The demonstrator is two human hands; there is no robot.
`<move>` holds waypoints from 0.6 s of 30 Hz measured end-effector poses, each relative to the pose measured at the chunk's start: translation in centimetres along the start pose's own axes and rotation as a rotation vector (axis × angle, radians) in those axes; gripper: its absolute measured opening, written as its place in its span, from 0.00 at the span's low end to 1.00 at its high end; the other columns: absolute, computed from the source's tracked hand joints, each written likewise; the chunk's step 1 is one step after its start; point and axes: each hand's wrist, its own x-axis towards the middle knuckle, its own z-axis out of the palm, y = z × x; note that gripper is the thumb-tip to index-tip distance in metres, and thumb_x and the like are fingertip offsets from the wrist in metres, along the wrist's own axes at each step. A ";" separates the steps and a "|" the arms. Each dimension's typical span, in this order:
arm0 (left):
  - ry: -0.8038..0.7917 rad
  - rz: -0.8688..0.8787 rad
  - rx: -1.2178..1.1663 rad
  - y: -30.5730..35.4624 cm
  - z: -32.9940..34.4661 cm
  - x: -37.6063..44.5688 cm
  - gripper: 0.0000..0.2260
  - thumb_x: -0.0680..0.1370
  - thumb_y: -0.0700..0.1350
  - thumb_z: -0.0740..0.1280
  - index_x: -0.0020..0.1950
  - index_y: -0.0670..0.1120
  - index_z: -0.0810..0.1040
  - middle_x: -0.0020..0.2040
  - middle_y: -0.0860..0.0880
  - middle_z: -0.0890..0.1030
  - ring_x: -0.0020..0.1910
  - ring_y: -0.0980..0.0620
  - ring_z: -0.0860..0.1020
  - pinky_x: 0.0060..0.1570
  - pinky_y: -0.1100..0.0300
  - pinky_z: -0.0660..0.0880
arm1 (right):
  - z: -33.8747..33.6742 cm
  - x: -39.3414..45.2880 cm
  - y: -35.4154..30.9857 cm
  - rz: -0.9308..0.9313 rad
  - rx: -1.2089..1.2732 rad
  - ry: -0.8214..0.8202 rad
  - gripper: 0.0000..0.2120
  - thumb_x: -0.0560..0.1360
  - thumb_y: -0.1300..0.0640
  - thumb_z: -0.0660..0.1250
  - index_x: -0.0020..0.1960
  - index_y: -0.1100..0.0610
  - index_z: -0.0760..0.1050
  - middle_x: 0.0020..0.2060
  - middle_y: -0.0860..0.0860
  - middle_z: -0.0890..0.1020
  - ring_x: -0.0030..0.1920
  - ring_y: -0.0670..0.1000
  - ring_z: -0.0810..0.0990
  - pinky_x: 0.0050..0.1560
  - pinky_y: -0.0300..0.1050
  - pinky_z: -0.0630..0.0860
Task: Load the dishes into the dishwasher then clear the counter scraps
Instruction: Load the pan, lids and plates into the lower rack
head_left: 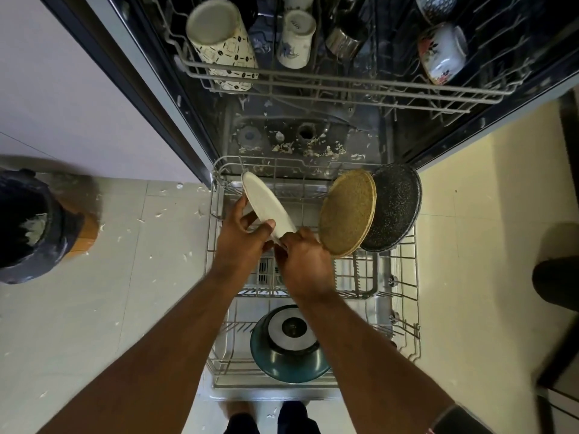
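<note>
A white plate (266,205) stands on edge over the pulled-out lower rack (404,308) of the open dishwasher. My left hand (241,242) grips its near left rim, thumb on the face. My right hand (304,261) pinches the plate's near end. To the right, a tan speckled plate (346,213) and a black speckled plate (396,206) lean upright in the rack. A teal pot (288,349) lies upside down at the rack's near end. The upper rack (344,86) holds several mugs, among them a patterned white mug (221,42) and a floral cup (443,51).
White scraps litter the dishwasher floor (310,148) and the tiled floor (150,245) to the left. A dark bin (28,223) stands on the floor at far left. A dark object (556,280) is at the right edge. My feet (272,418) stand at the rack's front.
</note>
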 end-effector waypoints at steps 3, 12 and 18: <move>0.004 -0.030 -0.029 -0.6 -0.6 0.6 0.33 0.76 0.31 0.69 0.78 0.52 0.65 0.67 0.48 0.79 0.64 0.45 0.79 0.52 0.41 0.82 | 1.0 0.2 0.0 -0.013 0.055 -0.038 0.12 0.80 0.58 0.68 0.61 0.59 0.80 0.57 0.59 0.82 0.50 0.60 0.85 0.48 0.54 0.84; 0.062 0.047 0.135 -1.1 -1.4 1.2 0.32 0.75 0.34 0.69 0.76 0.55 0.69 0.64 0.52 0.81 0.62 0.49 0.80 0.51 0.43 0.83 | 2.8 0.5 0.7 0.032 0.195 -0.163 0.14 0.81 0.56 0.66 0.65 0.58 0.78 0.60 0.56 0.82 0.59 0.56 0.82 0.61 0.52 0.80; 0.135 0.058 0.132 -1.1 -1.7 0.6 0.30 0.75 0.34 0.69 0.75 0.55 0.71 0.63 0.54 0.82 0.61 0.50 0.80 0.51 0.44 0.83 | 2.9 -0.5 0.9 0.066 0.349 -0.067 0.10 0.80 0.54 0.68 0.60 0.54 0.82 0.57 0.53 0.84 0.55 0.53 0.83 0.58 0.46 0.80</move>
